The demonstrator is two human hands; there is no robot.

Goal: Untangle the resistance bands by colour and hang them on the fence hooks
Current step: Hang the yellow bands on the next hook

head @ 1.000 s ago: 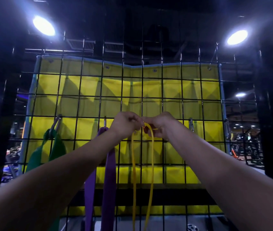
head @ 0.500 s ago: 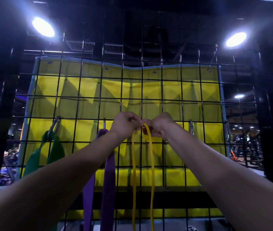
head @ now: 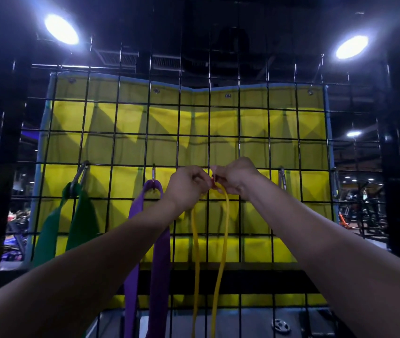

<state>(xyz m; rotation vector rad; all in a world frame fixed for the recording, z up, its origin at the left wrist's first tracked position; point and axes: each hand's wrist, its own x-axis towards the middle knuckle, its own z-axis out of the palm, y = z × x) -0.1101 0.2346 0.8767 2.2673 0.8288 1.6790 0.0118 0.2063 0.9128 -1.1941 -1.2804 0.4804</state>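
Your left hand (head: 189,184) and right hand (head: 236,176) both pinch the yellow band (head: 225,215) at the red hook (head: 213,181) between your fingers; loosen either pinch early and the loop could slide off, dropping below them.

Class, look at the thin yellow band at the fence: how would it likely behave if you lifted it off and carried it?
The yellow band is probably floppy: its two strands hang limp below the left hand and right hand. It looks light, being far thinner than the purple band. It would likely dangle, swing and tangle again rather than hold a shape.
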